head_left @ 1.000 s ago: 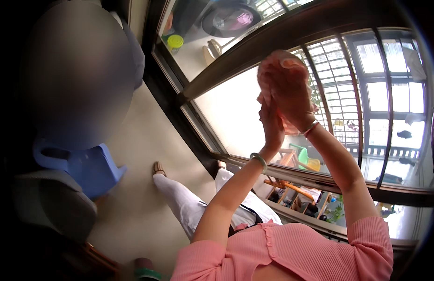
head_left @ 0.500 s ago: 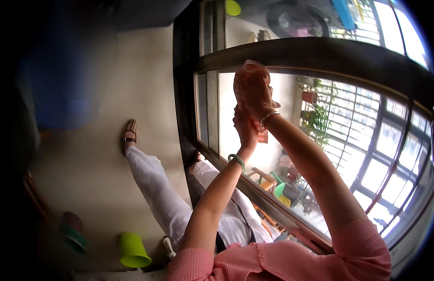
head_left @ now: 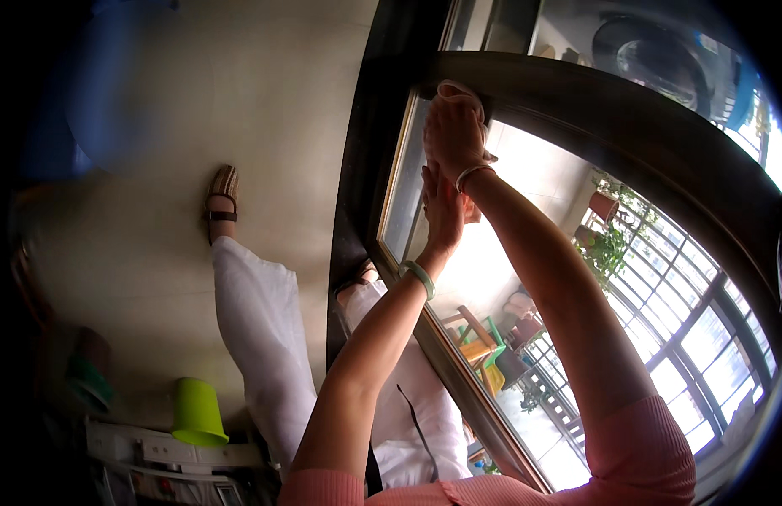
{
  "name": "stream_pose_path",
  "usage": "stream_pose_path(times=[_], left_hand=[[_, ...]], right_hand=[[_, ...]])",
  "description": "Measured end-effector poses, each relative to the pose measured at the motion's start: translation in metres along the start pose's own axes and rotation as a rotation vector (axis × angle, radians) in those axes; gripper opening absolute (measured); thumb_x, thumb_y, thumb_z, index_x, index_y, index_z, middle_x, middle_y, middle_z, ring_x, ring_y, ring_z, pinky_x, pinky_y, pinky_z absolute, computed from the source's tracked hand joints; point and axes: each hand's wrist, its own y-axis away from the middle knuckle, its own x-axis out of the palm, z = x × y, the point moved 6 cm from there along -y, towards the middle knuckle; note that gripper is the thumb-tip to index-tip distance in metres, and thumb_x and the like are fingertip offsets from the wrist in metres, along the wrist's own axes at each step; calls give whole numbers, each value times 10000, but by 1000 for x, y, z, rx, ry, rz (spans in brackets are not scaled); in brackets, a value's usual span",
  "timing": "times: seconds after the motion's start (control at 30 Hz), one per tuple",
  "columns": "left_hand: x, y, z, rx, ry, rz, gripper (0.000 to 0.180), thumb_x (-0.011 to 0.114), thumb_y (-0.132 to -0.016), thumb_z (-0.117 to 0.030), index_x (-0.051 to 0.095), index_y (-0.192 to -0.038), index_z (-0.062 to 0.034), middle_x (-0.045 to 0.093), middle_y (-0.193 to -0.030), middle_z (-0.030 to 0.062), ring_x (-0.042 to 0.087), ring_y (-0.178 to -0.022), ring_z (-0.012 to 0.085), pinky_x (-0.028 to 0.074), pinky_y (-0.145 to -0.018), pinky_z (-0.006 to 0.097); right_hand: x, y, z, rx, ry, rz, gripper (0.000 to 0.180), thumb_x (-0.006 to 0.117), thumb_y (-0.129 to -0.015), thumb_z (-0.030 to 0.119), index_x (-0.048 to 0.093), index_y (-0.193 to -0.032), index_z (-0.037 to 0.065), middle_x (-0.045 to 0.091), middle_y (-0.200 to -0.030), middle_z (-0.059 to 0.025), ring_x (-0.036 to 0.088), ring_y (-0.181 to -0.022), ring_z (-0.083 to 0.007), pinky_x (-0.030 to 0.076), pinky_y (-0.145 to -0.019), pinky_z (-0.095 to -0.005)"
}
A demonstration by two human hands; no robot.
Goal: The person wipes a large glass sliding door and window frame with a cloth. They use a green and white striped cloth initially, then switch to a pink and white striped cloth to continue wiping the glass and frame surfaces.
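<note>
Pale cloth, crumpled and whitish, sits under the right hand, whose fingers are curled down on it and press it against the clear glass pane just below the dark upper window frame. The left hand lies right beneath the right wrist, open and flat on the glass, fingers together, holding nothing. A green bangle rings the left wrist, a thin silver one the right. Far below both hands, on the beige floor, stands a lime-green plastic cup.
</note>
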Motion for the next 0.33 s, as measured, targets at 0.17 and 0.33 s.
stream_pose_path(times=[0.17, 0.33], left_hand=[[-12, -47, 55, 74, 40, -45, 734, 567, -931, -380, 267, -1544, -110, 288, -1553, 198, 344, -1388, 393, 332, -1128, 494], [-27, -58, 117, 147, 266, -23, 689, 679, -856, -195, 361, -1456, -78, 463, -1316, 170, 607, -1007, 264, 563, -809, 392]], right_hand=[[30, -37, 30, -53, -91, 145, 379, 536, -911, 234, 590, -1230, 36, 578, -1250, -115, 461, -1238, -288, 310, -1041, -438], [70, -49, 66, 76, -325, 232, 392, 563, -902, 178, 559, -1263, 24, 595, -1178, -111, 509, -1171, -274, 385, -974, -398]])
